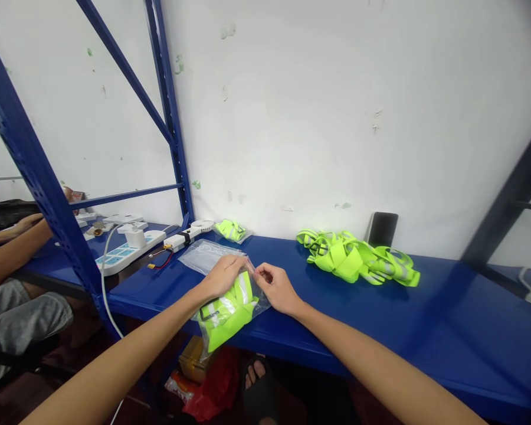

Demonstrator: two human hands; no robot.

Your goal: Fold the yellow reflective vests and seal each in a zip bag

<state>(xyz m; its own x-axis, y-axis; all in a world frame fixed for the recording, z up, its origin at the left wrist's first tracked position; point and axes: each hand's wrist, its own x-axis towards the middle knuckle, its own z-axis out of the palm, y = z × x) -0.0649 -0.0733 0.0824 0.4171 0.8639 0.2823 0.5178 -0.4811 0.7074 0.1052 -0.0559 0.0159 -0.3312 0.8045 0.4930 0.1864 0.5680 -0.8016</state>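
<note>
A clear plastic bag (212,321) with a folded neon-yellow reflective vest (230,310) inside lies at the front edge of the blue shelf (318,319). My left hand (223,274) rests on top of the bag, its fingers curled on the bag's upper edge. My right hand (277,286) pinches the same edge at its right end, fingertips close to those of the left hand. Just behind them lie flat, empty clear bags (203,254).
A heap of loose neon-yellow vests (358,260) lies to the right, with a dark phone (382,229) propped against the wall. One bagged vest (231,230) sits at the back. A white power strip (124,251) and a small fan (190,233) are left. Another person's arm (9,248) reaches in at far left.
</note>
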